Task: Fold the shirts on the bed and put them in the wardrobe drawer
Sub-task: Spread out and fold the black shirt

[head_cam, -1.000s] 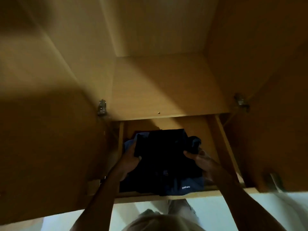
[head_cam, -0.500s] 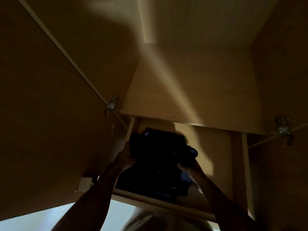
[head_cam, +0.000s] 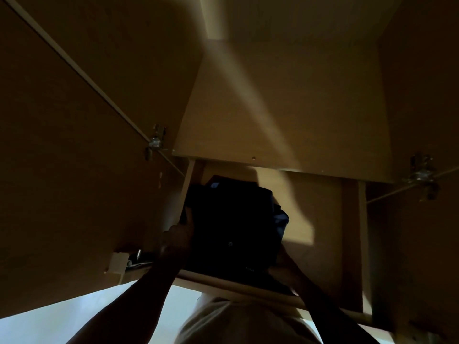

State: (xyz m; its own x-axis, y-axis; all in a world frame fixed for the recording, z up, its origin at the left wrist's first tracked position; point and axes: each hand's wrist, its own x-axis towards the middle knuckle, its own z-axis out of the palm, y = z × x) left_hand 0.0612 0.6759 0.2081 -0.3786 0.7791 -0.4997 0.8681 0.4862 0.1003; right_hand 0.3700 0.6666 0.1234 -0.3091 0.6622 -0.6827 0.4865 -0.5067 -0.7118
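A dark folded shirt [head_cam: 231, 224] lies inside the open wardrobe drawer [head_cam: 248, 289], against its left side, on top of other dark clothes. My left hand [head_cam: 177, 238] grips the shirt's left edge. My right hand [head_cam: 285, 265] holds its lower right corner, partly hidden by the cloth. A blue fold of fabric [head_cam: 282, 218] sticks out at the shirt's right. Deep shadow hides the details of the stack.
A wooden shelf [head_cam: 285, 120] sits just above the drawer. An open wardrobe door [head_cam: 74, 170] stands at the left with a metal hinge [head_cam: 155, 142]; another hinge [head_cam: 422, 175] is at the right. The drawer's right half [head_cam: 323, 219] shows bare wood.
The shirt stack has shifted toward the drawer's left side and deeper in. Both hands stay on it. The view has tilted and moved closer.
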